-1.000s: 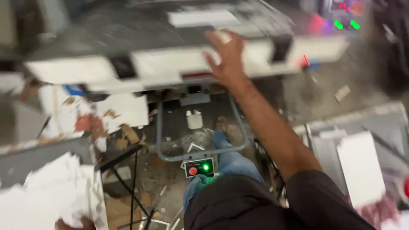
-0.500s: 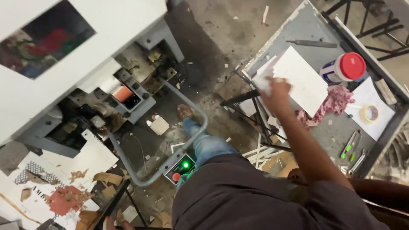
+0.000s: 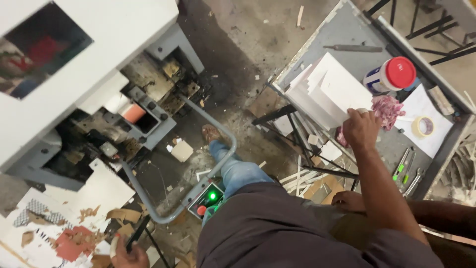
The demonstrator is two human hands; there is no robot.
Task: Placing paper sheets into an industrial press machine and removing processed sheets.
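Note:
My right hand (image 3: 361, 129) grips the near edge of a stack of white sheets (image 3: 327, 92), which is tilted up off the grey metal table (image 3: 347, 30) at the right. A pink rag (image 3: 386, 109) lies just beside that hand. My left hand (image 3: 130, 256) shows only partly at the bottom edge, curled beside a thin black rod (image 3: 139, 233) and the printed sheets and torn cardboard (image 3: 64, 238) there. What it holds is hidden.
On the table are a white jar with a red lid (image 3: 394, 74), a tape roll (image 3: 421, 126), a metal file (image 3: 354, 48) and green-handled tools (image 3: 404, 168). A large white machine (image 3: 74, 59) stands left. A grey tube guard (image 3: 223, 149) surrounds my sandalled foot (image 3: 210, 133) and a pedal box with a green light (image 3: 210, 197).
My right hand left the machine top, swung to the table on the right, and has now tipped the stack of white sheets up. The view turned with it.

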